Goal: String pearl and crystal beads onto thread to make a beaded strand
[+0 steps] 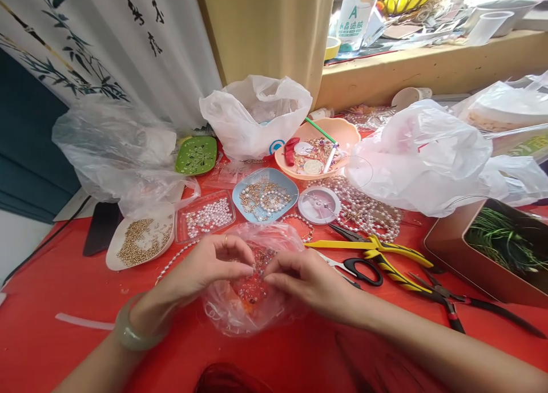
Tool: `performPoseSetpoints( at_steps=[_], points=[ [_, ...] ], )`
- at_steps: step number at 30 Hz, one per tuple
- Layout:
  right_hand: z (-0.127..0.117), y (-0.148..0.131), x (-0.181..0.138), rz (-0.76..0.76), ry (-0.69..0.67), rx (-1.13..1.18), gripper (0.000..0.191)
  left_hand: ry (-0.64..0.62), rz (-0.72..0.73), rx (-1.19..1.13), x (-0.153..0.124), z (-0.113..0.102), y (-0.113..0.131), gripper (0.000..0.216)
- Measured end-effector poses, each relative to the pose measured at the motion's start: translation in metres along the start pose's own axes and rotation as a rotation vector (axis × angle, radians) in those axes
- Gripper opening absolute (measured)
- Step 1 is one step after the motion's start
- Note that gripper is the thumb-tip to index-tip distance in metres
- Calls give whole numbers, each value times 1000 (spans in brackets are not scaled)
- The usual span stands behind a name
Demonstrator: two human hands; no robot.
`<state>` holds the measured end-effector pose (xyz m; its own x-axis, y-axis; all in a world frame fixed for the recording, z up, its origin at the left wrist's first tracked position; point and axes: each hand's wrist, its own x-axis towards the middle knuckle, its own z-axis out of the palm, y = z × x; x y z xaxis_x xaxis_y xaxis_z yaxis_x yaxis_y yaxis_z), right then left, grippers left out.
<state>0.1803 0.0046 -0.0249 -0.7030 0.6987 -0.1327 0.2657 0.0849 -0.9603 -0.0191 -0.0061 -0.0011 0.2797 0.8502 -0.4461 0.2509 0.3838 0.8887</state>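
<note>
My left hand [209, 267] and my right hand [306, 282] meet over a clear plastic bag [248, 302] of small red and mixed beads on the red table [64, 302]. Both hands pinch with fingertips almost touching, close to the bag's opening. What the fingertips hold is too small to make out. A pale green bangle [128, 327] sits on my left wrist, and a ring is on a left finger.
Behind the bag stand a white dish of gold beads [143, 242], a clear tray of pearls [205, 216], a blue dish [265, 196], a thread spool [319, 205] and a peach bowl [319, 150]. Yellow pliers [385, 256], scissors [359, 270] and a brown box [492, 250] lie right. Plastic bags crowd the back.
</note>
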Motion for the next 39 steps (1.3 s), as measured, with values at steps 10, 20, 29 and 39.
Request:
performPoseSetpoints(
  at_steps=[10, 20, 29, 39],
  points=[
    [1, 2, -1, -3, -33, 82, 12, -15, 51, 40, 1, 9, 2, 4],
    [0, 2, -1, -70, -29, 146, 18, 47, 189, 30, -5, 17, 5, 2],
    [-30, -23, 0, -82, -112, 175, 17, 254, 253, -273, -11, 8, 23, 11],
    [-108, -56, 33, -174, -31, 101, 14, 493, 498, -591, 3, -17, 73, 14]
  ],
)
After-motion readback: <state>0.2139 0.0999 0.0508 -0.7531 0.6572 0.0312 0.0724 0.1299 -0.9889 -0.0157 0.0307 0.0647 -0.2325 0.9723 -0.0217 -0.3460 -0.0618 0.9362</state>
